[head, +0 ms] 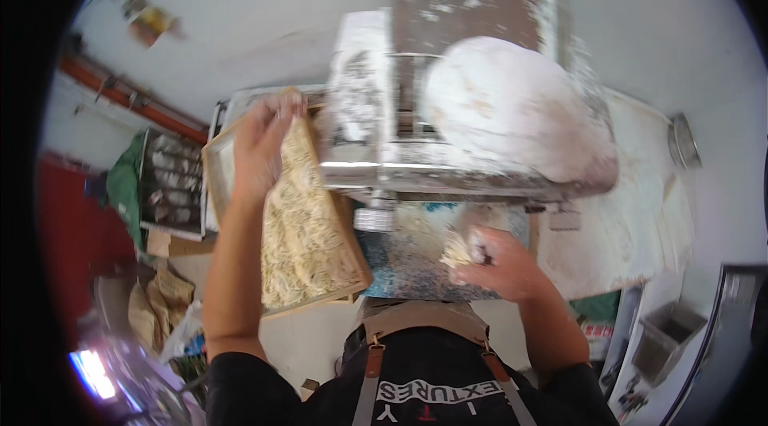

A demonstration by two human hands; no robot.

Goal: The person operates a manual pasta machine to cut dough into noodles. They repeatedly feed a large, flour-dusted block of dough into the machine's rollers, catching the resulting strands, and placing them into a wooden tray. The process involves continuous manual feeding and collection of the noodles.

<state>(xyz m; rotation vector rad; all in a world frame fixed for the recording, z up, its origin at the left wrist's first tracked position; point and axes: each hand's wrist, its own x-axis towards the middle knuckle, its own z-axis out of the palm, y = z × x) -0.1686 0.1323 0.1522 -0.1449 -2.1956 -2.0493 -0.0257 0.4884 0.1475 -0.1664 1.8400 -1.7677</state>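
My left hand [264,141] is at the far edge of a wooden-framed tray [345,246], which is filled with nests of fresh noodles [297,228]. Blur hides whether its fingers grip the frame. My right hand [501,264] holds a small bunch of noodles [458,249] above the blue-stained worktop [402,270], just below the front edge of a flour-dusted metal noodle machine [360,84]. On top of the machine lies a large floury mass, probably dough [498,108].
A pale board [612,216] extends at the right, with a round metal sieve or tin [684,141] beyond it. To the left stand a metal rack [174,186] and brown paper sacks [159,306]. A metal bin [667,339] is at lower right.
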